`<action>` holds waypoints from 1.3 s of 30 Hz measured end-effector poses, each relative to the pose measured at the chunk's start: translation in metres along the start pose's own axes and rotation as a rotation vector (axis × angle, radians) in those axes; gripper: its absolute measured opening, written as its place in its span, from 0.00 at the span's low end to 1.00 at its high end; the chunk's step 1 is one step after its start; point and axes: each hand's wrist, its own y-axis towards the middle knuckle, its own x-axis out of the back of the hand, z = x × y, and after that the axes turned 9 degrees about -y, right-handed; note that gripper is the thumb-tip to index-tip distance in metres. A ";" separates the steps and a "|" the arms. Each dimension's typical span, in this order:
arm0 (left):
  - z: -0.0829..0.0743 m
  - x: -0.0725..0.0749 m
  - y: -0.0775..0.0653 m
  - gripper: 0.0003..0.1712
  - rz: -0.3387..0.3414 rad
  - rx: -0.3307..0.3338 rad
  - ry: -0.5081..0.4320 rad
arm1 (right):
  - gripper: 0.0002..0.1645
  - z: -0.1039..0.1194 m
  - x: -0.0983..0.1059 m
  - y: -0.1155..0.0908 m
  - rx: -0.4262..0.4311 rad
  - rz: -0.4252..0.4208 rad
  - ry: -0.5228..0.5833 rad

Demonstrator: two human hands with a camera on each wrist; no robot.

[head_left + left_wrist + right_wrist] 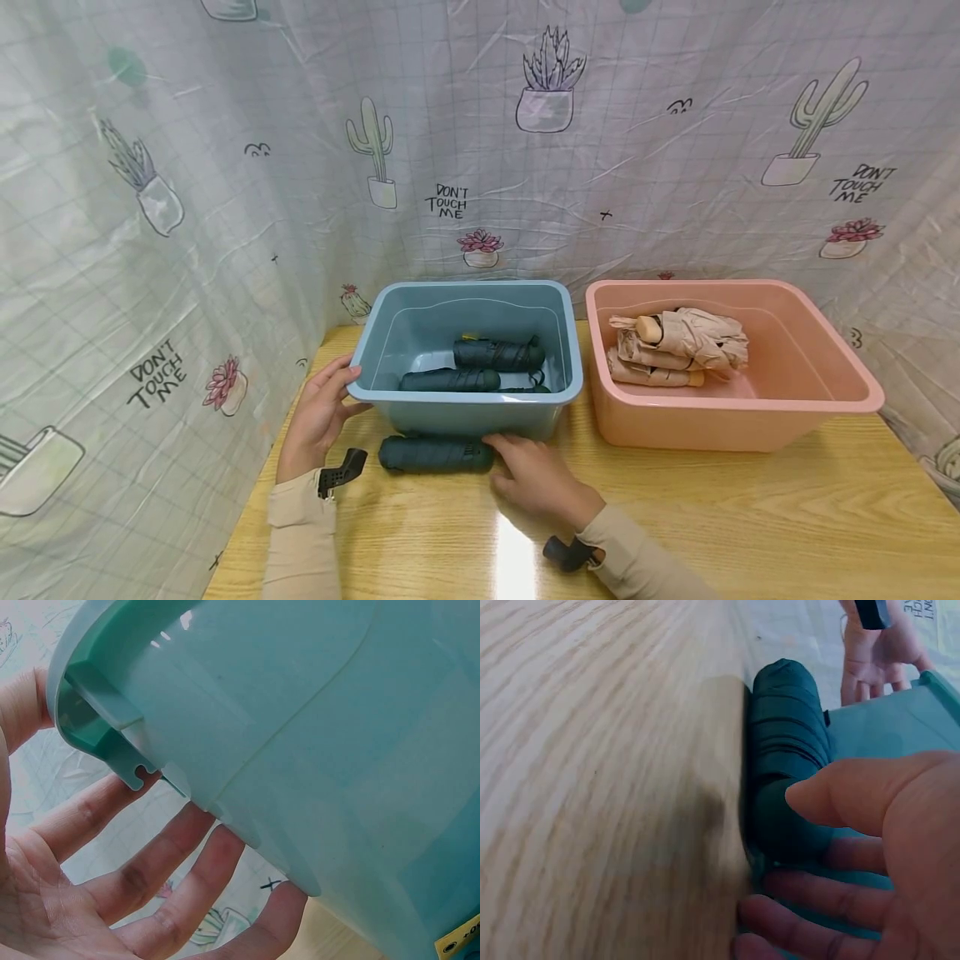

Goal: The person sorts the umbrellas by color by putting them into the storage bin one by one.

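A folded dark green umbrella (435, 454) lies on the table along the front of the blue bin (465, 398). My right hand (536, 479) is at its right end, with a fingertip at the knob. In the right wrist view the thumb (832, 796) passes over the umbrella's end (787, 817), and the other fingers spread beside the bin wall. Whether the thumb touches is hard to tell. The bin's left front corner is held by my left hand (322, 408), thumb at the rim and fingers against the wall (300, 750). Inside the bin lie more dark green folded umbrellas (498, 354).
To the right stands a pink bin (735, 403) with several beige folded umbrellas (690, 342) piled at its left side. Both bins rest on a wooden table (675, 517). Behind and to the left hangs a cactus-print curtain (465, 150).
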 end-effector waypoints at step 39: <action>-0.003 -0.003 -0.003 0.21 -0.029 0.007 0.033 | 0.23 0.019 -0.015 0.008 -0.037 -0.018 0.353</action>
